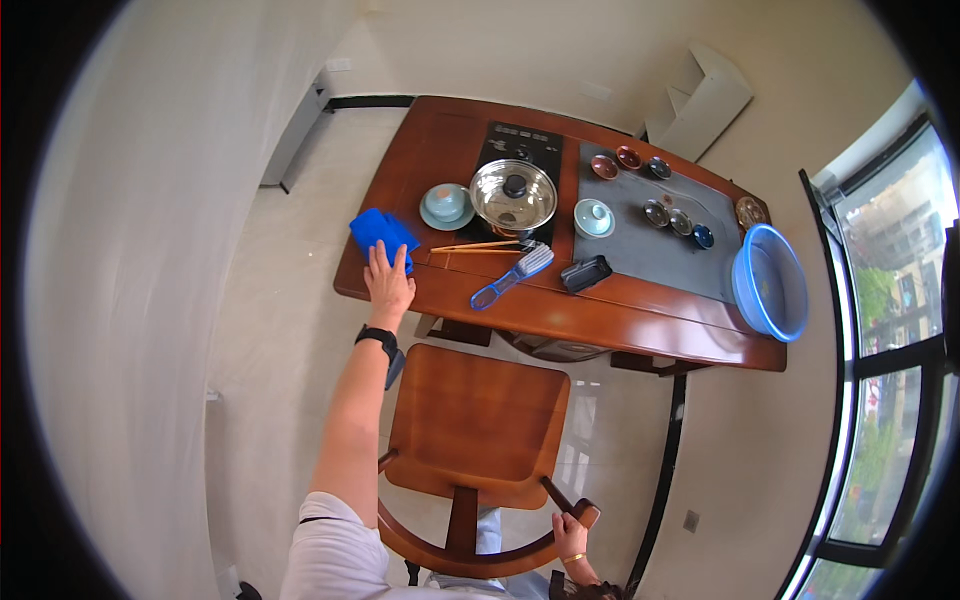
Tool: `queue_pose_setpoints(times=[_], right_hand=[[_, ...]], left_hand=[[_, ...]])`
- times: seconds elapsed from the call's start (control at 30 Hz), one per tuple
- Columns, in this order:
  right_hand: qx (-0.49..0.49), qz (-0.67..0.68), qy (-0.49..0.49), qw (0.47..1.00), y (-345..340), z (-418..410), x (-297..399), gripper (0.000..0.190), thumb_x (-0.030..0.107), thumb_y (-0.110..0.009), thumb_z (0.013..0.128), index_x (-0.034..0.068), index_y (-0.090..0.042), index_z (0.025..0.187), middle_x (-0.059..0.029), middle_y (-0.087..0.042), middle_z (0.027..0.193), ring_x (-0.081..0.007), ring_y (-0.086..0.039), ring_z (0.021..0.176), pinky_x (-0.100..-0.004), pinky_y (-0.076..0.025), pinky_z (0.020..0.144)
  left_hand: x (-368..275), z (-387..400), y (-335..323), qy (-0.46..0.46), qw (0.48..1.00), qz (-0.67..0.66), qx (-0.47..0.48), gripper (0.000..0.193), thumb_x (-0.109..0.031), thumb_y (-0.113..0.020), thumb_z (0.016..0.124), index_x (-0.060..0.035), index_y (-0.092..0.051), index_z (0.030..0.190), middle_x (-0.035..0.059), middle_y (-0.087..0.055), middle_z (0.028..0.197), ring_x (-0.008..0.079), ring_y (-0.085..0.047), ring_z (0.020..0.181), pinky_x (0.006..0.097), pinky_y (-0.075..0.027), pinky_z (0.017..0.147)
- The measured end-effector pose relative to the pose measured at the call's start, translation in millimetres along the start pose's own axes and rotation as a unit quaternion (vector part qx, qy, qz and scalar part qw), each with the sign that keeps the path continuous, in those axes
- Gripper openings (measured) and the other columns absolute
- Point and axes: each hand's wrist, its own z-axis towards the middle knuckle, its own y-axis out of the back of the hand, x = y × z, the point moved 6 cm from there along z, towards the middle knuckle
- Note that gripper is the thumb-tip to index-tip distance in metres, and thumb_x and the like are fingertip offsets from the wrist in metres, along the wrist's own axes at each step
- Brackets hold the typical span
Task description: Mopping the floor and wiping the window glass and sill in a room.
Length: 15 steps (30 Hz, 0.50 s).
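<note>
My left hand [390,281] reaches to the near left of the wooden table, its spread fingertips on a folded blue cloth [381,234]. My right hand [570,534] is closed around the curved armrest of a wooden chair [480,424]. To the right of the cloth lie wooden tongs or chopsticks [480,251] and a blue-handled brush [495,292]. A glass-lidded steel pot [514,196] stands on the black cooktop, beside a pale blue lidded cup on a saucer [446,206].
A grey stone tea tray [630,247] carries a lidded bowl [595,218] and several small cups. A black container [586,274] lies by its near left edge. A blue plastic basin [770,283] sits at the table's right end, near the window. The chair stands between me and the table.
</note>
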Motion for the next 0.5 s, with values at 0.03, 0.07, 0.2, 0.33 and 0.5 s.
queue_pose_setpoints(times=[0.03,0.07,0.2,0.33,0.5], right_hand=[[-0.006,0.000,-0.008,1.000,-1.2,-1.5,-0.6,0.031,0.026,-0.052,0.078,0.001,-0.047,0.059,-0.0140,-0.044,0.048,-0.0267,-0.046,0.043,-0.0352,-0.036,0.044],[-0.001,-0.003,-0.027,1.000,-3.6,-3.2,-2.1,0.032,0.027,-0.051,0.078,0.002,-0.048,0.059,-0.0148,-0.046,0.049,-0.0294,-0.048,0.045,-0.0364,-0.037,0.045],[0.005,0.001,-0.043,0.999,-17.0,-10.6,-1.9,0.033,0.030,-0.050,0.078,0.002,-0.050,0.060,-0.0161,-0.049,0.050,-0.0322,-0.050,0.048,-0.0378,-0.039,0.046],[0.021,0.005,-0.029,0.999,-26.3,-14.2,10.2,0.032,0.030,-0.050,0.078,0.002,-0.050,0.062,-0.0169,-0.049,0.052,-0.0333,-0.051,0.050,-0.0383,-0.039,0.047],[0.026,0.024,0.047,0.998,-31.4,-5.1,41.1,0.032,0.027,-0.050,0.079,0.000,-0.047,0.063,-0.0193,-0.047,0.054,-0.0350,-0.048,0.051,-0.0376,-0.036,0.045]], left_hand=[[-2.1,6.3,0.0,0.005,1.000,0.015,0.023,0.066,-0.019,-0.065,0.062,-0.0199,-0.034,0.120,0.0175,-0.018,0.130,0.0349,-0.017,0.121,0.0517,-0.027,0.089],[1.1,13.3,-7.0,0.027,0.998,-0.002,0.049,0.066,-0.020,-0.065,0.062,-0.0219,-0.033,0.121,0.0176,-0.016,0.131,0.0357,-0.014,0.122,0.0547,-0.026,0.089],[19.6,16.3,-33.7,0.032,0.994,-0.034,0.097,0.052,-0.018,-0.063,0.063,-0.0171,-0.041,0.110,0.0173,-0.023,0.127,0.0360,-0.021,0.119,0.0514,-0.033,0.087],[34.3,-6.9,-34.2,-0.035,0.999,0.024,-0.010,0.033,-0.013,-0.062,0.061,-0.0120,-0.046,0.090,0.0155,-0.040,0.110,0.0329,-0.038,0.103,0.0429,-0.044,0.075],[41.2,-48.3,-1.5,-0.030,0.999,0.021,0.012,0.026,-0.009,-0.058,0.065,-0.0104,-0.045,0.088,0.0112,-0.048,0.096,0.0260,-0.048,0.089,0.0346,-0.048,0.058]])
